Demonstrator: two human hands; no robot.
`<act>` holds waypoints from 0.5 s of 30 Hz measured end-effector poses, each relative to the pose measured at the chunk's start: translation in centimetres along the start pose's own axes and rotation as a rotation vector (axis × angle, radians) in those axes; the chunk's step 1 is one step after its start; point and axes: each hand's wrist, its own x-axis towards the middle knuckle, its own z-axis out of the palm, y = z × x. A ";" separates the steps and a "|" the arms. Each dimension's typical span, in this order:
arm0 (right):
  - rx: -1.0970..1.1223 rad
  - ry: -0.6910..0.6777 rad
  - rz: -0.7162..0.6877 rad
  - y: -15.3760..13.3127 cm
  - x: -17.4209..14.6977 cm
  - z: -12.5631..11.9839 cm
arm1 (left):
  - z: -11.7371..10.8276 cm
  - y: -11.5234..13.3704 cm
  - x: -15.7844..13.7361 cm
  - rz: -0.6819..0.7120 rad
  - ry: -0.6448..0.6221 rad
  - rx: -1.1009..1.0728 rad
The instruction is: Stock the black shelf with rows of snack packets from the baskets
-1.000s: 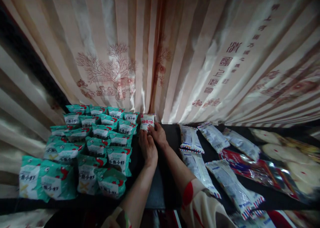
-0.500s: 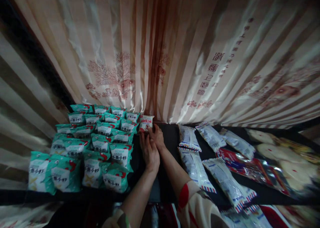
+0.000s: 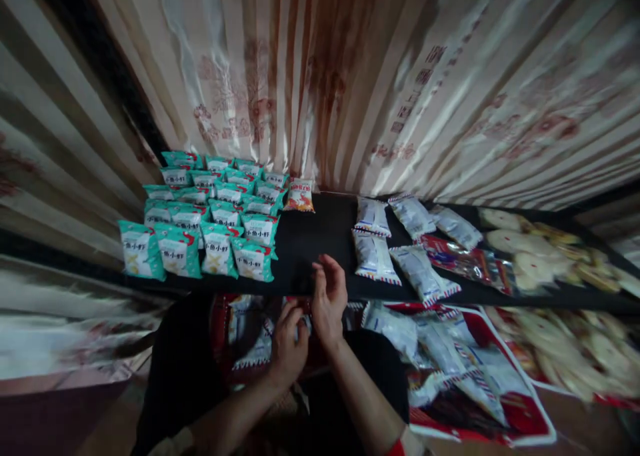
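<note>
My left hand (image 3: 290, 341) is over the front edge of the black shelf, above the lower packets, its fingers loosely bent and with nothing visible in it. Beside it, my right hand (image 3: 330, 301) is raised palm inward, fingers slightly curled and apart from the thumb, holding nothing I can see. A small orange-and-white snack packet (image 3: 300, 195) stands upright at the back of the shelf, apart from both hands. Left of it stand several rows of teal-and-white snack packets (image 3: 217, 248).
On the right of the black shelf (image 3: 320, 236) lie several silvery-white packets (image 3: 374, 256), a red packet (image 3: 463, 259) and pale round items in clear wrap (image 3: 535, 269). Below is a red box (image 3: 530, 403) with more white packets. A patterned curtain (image 3: 340, 96) hangs behind.
Both hands have let go of the orange-and-white packet and drawn back toward me, past the shelf's front edge. The packet stays at the back. The view has tipped down.
</note>
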 end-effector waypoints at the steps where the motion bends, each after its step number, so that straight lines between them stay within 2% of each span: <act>1: -0.009 -0.031 0.020 0.5 -2.2 -0.3 | -1.1 -0.9 -1.0 -0.046 -0.015 0.025; 3: -0.078 -0.124 0.062 2.1 -5.9 -0.4 | -3.2 -3.0 -2.0 -0.196 0.001 0.072; 5: -0.187 -0.253 0.123 4.2 -8.6 -0.1 | -4.9 -5.1 -2.0 -0.452 0.017 0.103; 7: -0.308 -0.344 0.206 6.2 -10.0 0.7 | -6.0 -6.9 -1.3 -0.566 0.037 0.114; 9: -0.434 -0.438 0.225 7.8 -10.4 1.8 | -6.6 -8.3 -0.4 -0.635 0.072 0.113; 11: -0.516 -0.518 0.187 8.7 -10.3 2.9 | -6.9 -9.2 0.4 -0.698 0.094 0.091; 15: -0.561 -0.569 0.151 9.6 -9.0 5.0 | -6.5 -10.2 1.1 -0.823 0.096 0.002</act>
